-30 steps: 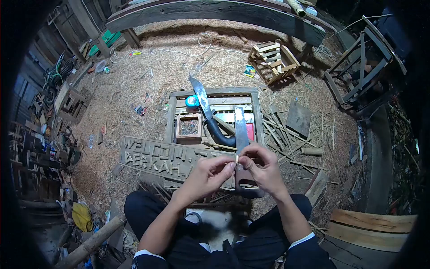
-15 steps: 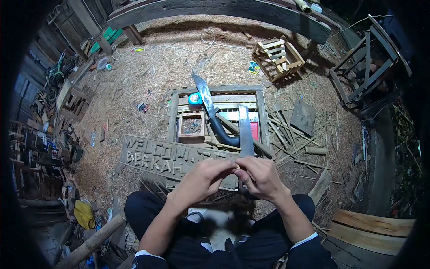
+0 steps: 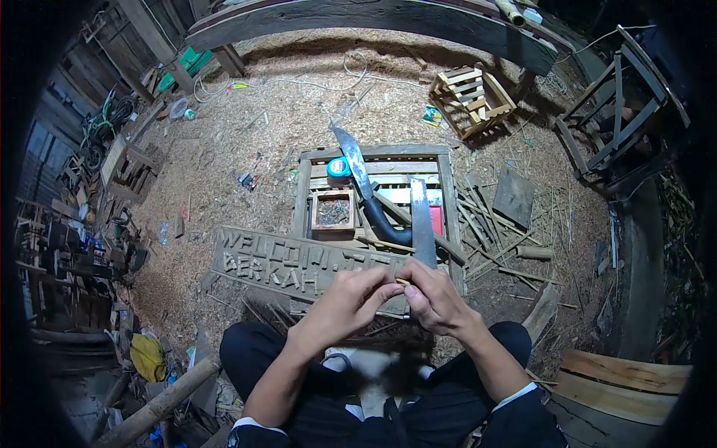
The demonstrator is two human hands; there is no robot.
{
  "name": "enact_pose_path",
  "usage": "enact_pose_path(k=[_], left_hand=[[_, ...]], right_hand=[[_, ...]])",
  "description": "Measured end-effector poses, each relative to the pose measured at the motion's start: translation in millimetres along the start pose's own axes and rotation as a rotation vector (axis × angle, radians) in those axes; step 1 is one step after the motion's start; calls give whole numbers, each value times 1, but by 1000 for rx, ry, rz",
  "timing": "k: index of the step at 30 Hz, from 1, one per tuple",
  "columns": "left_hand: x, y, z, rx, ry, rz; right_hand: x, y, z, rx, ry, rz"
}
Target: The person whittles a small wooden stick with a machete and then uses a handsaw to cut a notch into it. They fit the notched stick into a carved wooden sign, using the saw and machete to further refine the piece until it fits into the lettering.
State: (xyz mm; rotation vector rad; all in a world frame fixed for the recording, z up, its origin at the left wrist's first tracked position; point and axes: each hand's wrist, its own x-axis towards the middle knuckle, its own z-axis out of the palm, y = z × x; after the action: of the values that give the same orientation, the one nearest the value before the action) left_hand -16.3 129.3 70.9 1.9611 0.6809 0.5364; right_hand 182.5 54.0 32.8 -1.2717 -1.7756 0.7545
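Observation:
My left hand (image 3: 349,300) and my right hand (image 3: 436,300) meet above the near edge of a slatted wooden stand, both pinching a small wooden piece (image 3: 403,282) between their fingertips. Just beyond them lies a saw (image 3: 421,224), its blade pointing away and its handle hidden by my hands. To its left is a large knife (image 3: 351,160) with a black curved handle. A wooden sign board (image 3: 250,280) with raised letters reading "WELCOM" and "BERKAH" lies to the left, its right end partly behind my left hand.
A small wooden box (image 3: 333,233) of nails and a blue-lidded container (image 3: 338,166) sit on the stand (image 3: 305,187). Thin sticks (image 3: 493,224) lie at the right. A slatted crate (image 3: 502,104) stands farther off, below a long beam (image 3: 373,16).
The whole view has shifted slightly, so the scene appears a little farther right and lower. My hands remain together, and the small wooden piece shows more clearly between them.

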Motion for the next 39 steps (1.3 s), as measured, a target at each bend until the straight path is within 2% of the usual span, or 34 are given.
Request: enact_pose_path(k=[1,5,7,10,14,16,23,26,28,37,38,39], left_hand=[[-1,-2,-2,-46,-37,-55],[-3,-5,-2,-102,-73,-60],[-4,-5,0,-122,-6,40],[-4,-7,-4,36,31,76],[-4,-6,-3,37,73,111],[-3,-6,-3,35,57,127],[-1,-5,2,16,44,102],[0,-8,1,52,56,165],[-1,-7,-2,23,-48,89],[1,-14,-7,-52,-122,135],[1,-21,-7,-51,-123,134],[2,-29,-7,-40,-36,81]], right_hand=[[3,-1,-2,11,-33,-21],[6,-1,-3,-9,-19,-64],[5,-1,-2,48,-77,-24],[6,-9,-3,-12,-59,27],[7,-17,-6,-93,-37,121],[6,-17,-7,-130,-31,35],[2,-17,-9,-144,-16,21],[0,-20,-5,-129,-18,55],[-2,-15,-3,-69,-8,1],[-7,2,12,16,75,-140],[-9,2,11,17,77,-140],[-11,1,8,110,83,-211]])
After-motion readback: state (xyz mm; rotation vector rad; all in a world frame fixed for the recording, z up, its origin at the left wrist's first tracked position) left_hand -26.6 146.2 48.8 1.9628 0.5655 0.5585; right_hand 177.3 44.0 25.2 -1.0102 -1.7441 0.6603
